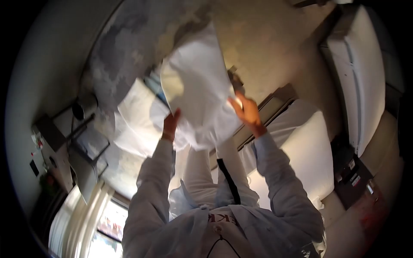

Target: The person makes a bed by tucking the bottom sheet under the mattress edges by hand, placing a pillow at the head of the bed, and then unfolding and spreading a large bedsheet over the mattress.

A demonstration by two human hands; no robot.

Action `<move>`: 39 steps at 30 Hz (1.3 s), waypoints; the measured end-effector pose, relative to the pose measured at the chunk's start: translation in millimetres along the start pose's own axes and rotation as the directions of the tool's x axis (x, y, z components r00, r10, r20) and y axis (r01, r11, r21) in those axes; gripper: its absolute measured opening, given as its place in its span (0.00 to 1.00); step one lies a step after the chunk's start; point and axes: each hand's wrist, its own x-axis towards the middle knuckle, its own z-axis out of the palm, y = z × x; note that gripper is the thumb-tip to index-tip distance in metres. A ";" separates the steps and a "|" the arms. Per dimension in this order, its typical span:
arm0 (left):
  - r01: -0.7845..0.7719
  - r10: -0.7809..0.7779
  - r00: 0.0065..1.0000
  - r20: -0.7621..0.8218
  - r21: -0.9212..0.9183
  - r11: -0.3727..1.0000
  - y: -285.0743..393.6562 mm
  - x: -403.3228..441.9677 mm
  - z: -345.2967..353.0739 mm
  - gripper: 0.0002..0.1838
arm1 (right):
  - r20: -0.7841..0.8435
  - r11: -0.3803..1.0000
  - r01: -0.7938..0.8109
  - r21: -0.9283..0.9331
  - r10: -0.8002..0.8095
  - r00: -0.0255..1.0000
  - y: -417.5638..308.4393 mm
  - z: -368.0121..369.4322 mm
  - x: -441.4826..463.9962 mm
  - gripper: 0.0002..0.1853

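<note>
A large white pillow or folded cloth (198, 81) is held up in front of my legs, its narrower end pointing away from me. My left hand (171, 124) grips its left edge, with the fingers partly behind the fabric. At the right edge my right hand (248, 111) holds the same white piece, thumb and fingers lit by bright light. More white fabric (140, 116) lies to the left, beyond my left hand, beside a small blue item (155, 87) partly hidden by the held piece.
A bed with a white cover (301, 146) is at my right. Another white mattress (359, 81) stands farther right. At the left are a chair (90, 146) and a desk (58, 159). A curtained window (109, 223) is at the lower left.
</note>
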 end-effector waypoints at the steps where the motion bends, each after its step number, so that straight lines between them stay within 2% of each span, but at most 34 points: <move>1: 0.172 -0.227 0.971 0.082 0.423 0.890 37.8 -25.0 -0.6 0.21 | 0.013 0.998 -0.057 0.008 0.057 0.998 -12.5 -27.2 -20.5 0.13; 2: -0.087 -0.045 0.984 0.173 0.680 0.729 52.6 -43.3 6.0 0.21 | 0.020 0.993 -0.117 0.019 0.117 0.993 -15.6 -47.3 -41.2 0.13; 3: -0.356 0.207 0.927 0.314 0.555 0.752 55.9 -61.9 9.9 0.21 | -0.091 0.996 -0.084 0.003 0.084 0.992 -12.7 -59.8 -65.9 0.13; 4: -0.471 0.283 0.866 0.413 0.480 0.740 57.0 -75.6 14.7 0.20 | -0.209 0.998 -0.060 -0.017 0.055 0.976 -13.4 -76.6 -90.6 0.13; 5: -0.441 0.214 0.878 0.428 0.552 0.708 46.6 -72.7 18.1 0.20 | -0.213 0.992 -0.117 -0.037 0.106 0.971 -24.7 -100.3 -107.0 0.13; 6: -0.546 0.288 0.814 0.504 0.494 0.677 75.0 -89.6 40.5 0.23 | -0.221 0.982 -0.184 -0.050 0.169 0.960 -35.7 -123.2 -125.7 0.13; 7: -0.656 0.429 0.728 0.535 0.364 0.661 103.4 -104.5 75.7 0.26 | -0.294 0.971 -0.235 -0.028 0.217 0.931 -38.9 -140.2 -142.5 0.13; 8: -0.555 0.230 0.779 0.583 0.470 0.686 108.2 -106.4 86.5 0.27 | -0.345 0.958 -0.285 0.001 0.268 0.900 -40.8 -154.0 -157.5 0.14; 10: -0.653 0.277 0.689 0.670 0.406 0.639 137.0 -107.4 144.8 0.28 | -0.475 0.956 -0.290 -0.041 0.237 0.848 -29.4 -185.6 -174.7 0.14; 12: -0.792 0.333 0.585 0.740 0.433 0.430 155.4 -117.5 206.2 0.29 | -0.631 0.901 -0.389 -0.191 0.190 0.752 -3.8 -216.9 -196.5 0.14; 14: -0.809 0.296 0.507 0.810 0.328 0.488 169.7 -116.3 270.1 0.30 | -0.731 0.889 -0.403 -0.215 0.127 0.670 20.4 -263.6 -206.9 0.13; 16: -0.723 0.204 0.538 0.818 0.323 0.611 194.5 -141.1 334.2 0.28 | -0.785 0.882 -0.434 -0.185 0.133 0.606 32.5 -311.8 -225.1 0.13; 20: -0.790 0.208 0.473 0.856 0.307 0.530 249.0 -160.9 426.8 0.25 | -0.859 0.895 -0.405 -0.188 0.050 0.509 66.2 -371.7 -218.4 0.13; 22: -0.873 0.291 0.387 0.875 0.246 0.422 258.0 -176.5 479.5 0.24 | -0.849 0.886 -0.439 -0.151 0.111 0.516 73.8 -416.6 -225.1 0.12; 23: -0.856 0.266 0.425 0.865 0.289 0.428 256.7 -177.5 504.9 0.25 | -0.871 0.895 -0.407 -0.185 0.042 0.489 82.7 -440.4 -226.0 0.11; 24: -0.857 0.255 0.411 0.875 0.277 0.434 258.7 -182.9 529.0 0.25 | -0.889 0.898 -0.380 -0.220 -0.024 0.458 92.0 -461.8 -226.0 0.11; 25: -0.831 0.280 0.421 0.862 0.244 0.500 262.5 -190.6 550.0 0.25 | -0.887 0.915 -0.341 -0.218 -0.040 0.461 108.6 -477.5 -224.4 0.10; 26: -0.797 0.296 0.439 0.848 0.216 0.564 265.4 -189.1 559.7 0.25 | -0.894 0.907 -0.368 -0.203 -0.018 0.448 120.3 -483.7 -221.6 0.10; 27: -0.842 0.283 0.439 0.853 0.280 0.462 260.0 -167.7 564.0 0.26 | -0.875 0.919 -0.356 -0.173 0.023 0.483 127.2 -489.9 -216.9 0.10; 28: -0.845 0.257 0.429 0.866 0.284 0.453 253.3 -162.3 575.1 0.26 | -0.855 0.931 -0.338 -0.136 0.061 0.514 137.8 -502.5 -215.5 0.10; 30: -0.815 0.298 0.445 0.845 0.244 0.526 260.9 -161.5 609.5 0.26 | -0.866 0.939 -0.320 -0.122 0.056 0.496 155.0 -525.7 -203.4 0.09; 31: -0.733 0.163 0.508 0.846 0.325 0.598 274.3 -169.2 626.8 0.27 | -0.856 0.940 -0.321 -0.112 0.073 0.512 160.3 -534.6 -195.4 0.09; 32: -0.733 0.152 0.506 0.849 0.330 0.595 277.7 -166.1 648.2 0.27 | -0.842 0.943 -0.317 -0.104 0.087 0.533 167.6 -546.0 -189.2 0.09; 34: -0.762 0.079 0.473 0.877 0.362 0.538 286.1 -144.6 687.6 0.28 | -0.818 0.940 -0.307 -0.150 0.057 0.573 195.5 -561.4 -165.1 0.10; 36: -0.779 -0.030 0.456 0.889 0.415 0.471 294.2 -113.5 737.6 0.27 | -0.838 0.931 -0.284 -0.228 -0.040 0.544 220.4 -581.7 -139.3 0.09; 38: -0.804 -0.048 0.365 0.930 0.341 0.488 310.8 -96.7 799.7 0.27 | -0.803 0.933 -0.335 -0.133 0.097 0.589 234.3 -619.6 -118.9 0.09; 39: -0.802 -0.061 0.323 0.945 0.307 0.512 318.1 -88.3 830.2 0.27 | -0.795 0.904 -0.414 -0.111 0.169 0.582 243.9 -637.5 -109.7 0.10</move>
